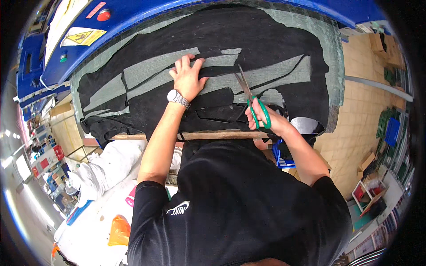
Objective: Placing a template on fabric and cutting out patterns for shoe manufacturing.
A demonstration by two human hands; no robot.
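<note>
A wide black sheet (248, 33) with an irregular, hide-like outline covers most of a grey-green work surface (330, 82). Long cut-out gaps in the sheet let that surface show through. My left hand (188, 80), with a metal watch (178, 98) on its wrist, presses down near the middle of the sheet, fingers spread. To its right, my right hand (262, 116) grips scissors (261, 108) with green handles. Their blades are slightly parted and point up and to the left over a gap. Near my right wrist lie loose, folded black pieces (217, 114).
Beyond the surface stands a blue machine body (133, 20) with a red button (104, 15) and a yellow warning label (83, 37). White cloth (111, 164) and an orange bag (120, 230) lie behind me on the left. Cardboard boxes (386, 48) stand at the far right.
</note>
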